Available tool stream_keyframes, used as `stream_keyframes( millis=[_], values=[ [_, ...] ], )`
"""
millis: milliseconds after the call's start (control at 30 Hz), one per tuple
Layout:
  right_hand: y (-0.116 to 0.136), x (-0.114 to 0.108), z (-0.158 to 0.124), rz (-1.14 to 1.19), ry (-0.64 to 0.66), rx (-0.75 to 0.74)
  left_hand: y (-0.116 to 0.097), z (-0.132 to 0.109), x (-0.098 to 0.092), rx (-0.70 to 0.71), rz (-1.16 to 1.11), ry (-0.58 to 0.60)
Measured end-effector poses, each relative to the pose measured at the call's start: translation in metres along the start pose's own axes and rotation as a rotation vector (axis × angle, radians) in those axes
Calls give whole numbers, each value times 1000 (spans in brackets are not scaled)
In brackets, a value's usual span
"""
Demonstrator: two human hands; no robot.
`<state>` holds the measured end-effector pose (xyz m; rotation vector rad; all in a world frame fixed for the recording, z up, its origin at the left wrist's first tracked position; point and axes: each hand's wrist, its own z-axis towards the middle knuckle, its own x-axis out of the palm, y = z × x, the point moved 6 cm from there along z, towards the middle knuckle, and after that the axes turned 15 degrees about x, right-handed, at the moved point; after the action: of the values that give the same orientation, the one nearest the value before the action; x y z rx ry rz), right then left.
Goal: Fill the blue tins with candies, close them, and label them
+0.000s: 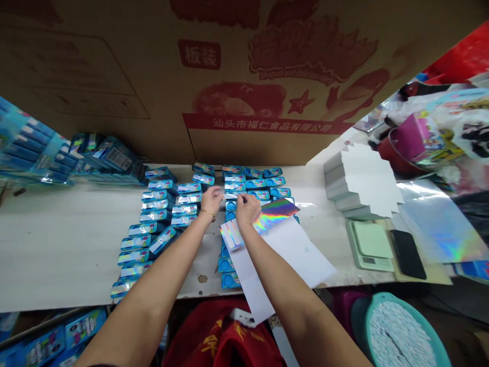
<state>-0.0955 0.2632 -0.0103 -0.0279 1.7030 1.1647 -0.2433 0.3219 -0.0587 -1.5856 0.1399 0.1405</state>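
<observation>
My left hand [212, 202] is closed, its fingertips pinching the left end of a small shiny sticker [231, 195]. At the sticker's other end my right hand [248, 209] pinches with thumb and finger. Just beneath are blue boxes [229, 279] standing in rows, their small ends facing up. Under my right wrist lies a rainbow-shining sticker sheet [278, 211], with pale sticker strips [231, 234] showing at its left corner. White backing paper [294, 255] spreads below it toward the table edge. More blue boxes [153, 205], with shiny strips on top, stand left of my left hand.
A large cardboard carton [244, 145] walls off the table's back. Bagged blue boxes [34, 142] stand at left. To the right are stacked white cards [362, 178], a scale [370, 244], a phone [408, 254] and shiny sheets [443, 219]. A teal tub [439, 341] of small white pieces sits below.
</observation>
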Motion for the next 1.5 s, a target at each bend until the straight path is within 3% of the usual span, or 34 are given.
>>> stream_keyframes(
  millis=[167,267,367,500,567,667,733,833,1067,1167,1300,1500],
  values=[
    [-1,13,6,-160,42,-6,12,10,6,-14,-5,-5],
    [0,15,8,-171,28,-21,23,8,11,-66,-65,-39],
    [3,16,11,-292,71,-40,30,2,10,-101,12,-80],
    [8,2,12,-468,187,-197,13,-13,-2,-81,170,-129],
    [5,-13,12,-519,220,-308,-10,-24,-3,30,294,-38],
    [-3,-35,8,-502,241,-508,-41,-45,13,196,437,299],
    [-10,-43,3,-458,276,-649,-49,-58,22,208,482,457],
    [-23,-42,-3,-433,355,-798,-46,-69,31,157,438,539],
    [-48,-41,-19,-333,405,-1081,-38,-74,37,119,274,446],
    [-46,-52,-21,-283,397,-1050,-40,-75,35,143,327,412],
    [-28,-63,-11,-238,426,-885,-38,-75,34,151,302,395],
    [-23,-51,-4,-377,431,-948,-38,-77,32,192,241,390]
  ],
)
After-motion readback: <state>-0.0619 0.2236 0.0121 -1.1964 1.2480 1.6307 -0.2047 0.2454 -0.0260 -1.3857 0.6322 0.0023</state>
